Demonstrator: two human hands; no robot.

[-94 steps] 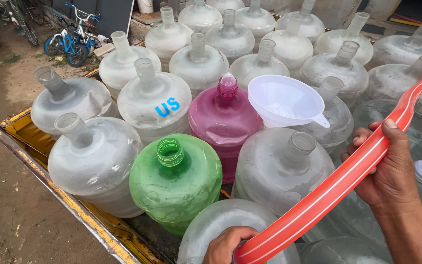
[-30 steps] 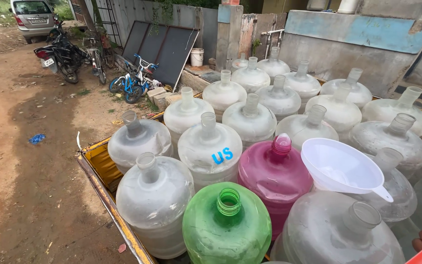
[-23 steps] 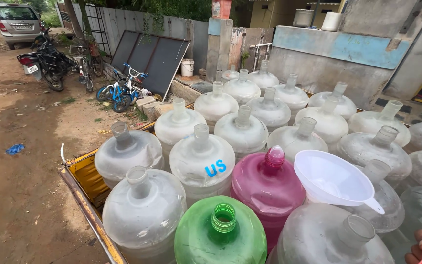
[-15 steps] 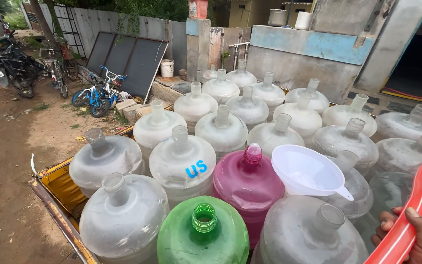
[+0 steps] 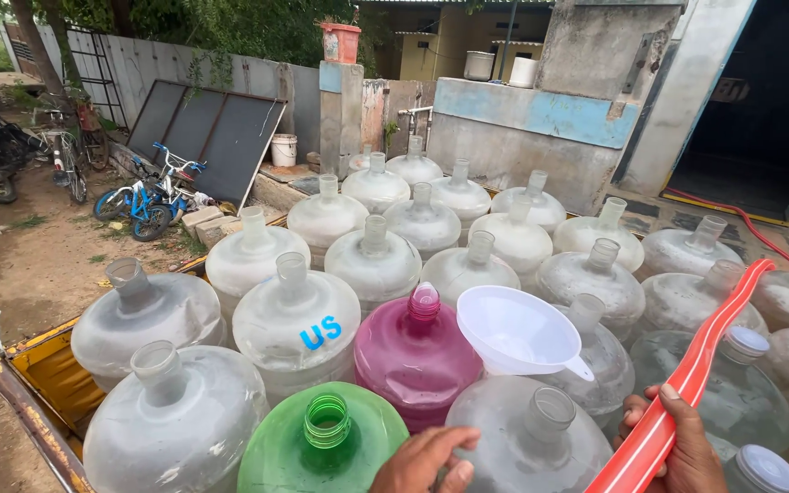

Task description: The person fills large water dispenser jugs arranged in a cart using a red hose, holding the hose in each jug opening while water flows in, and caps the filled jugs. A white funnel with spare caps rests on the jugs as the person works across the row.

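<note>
While the flat red hose (image 5: 687, 383) is gripped in the right hand (image 5: 678, 447), the left hand (image 5: 426, 461) is laid loosely on a clear water jug (image 5: 527, 443), holding nothing. A white funnel (image 5: 513, 330) is set in the jug just behind. Filling seems to be in hand; next, the hose end must be brought to the funnel.

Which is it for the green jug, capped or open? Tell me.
Open. The green jug shows a bare threaded neck with a dark hole and no cap.

Both hands (image 5: 431, 461) cut off below
</note>
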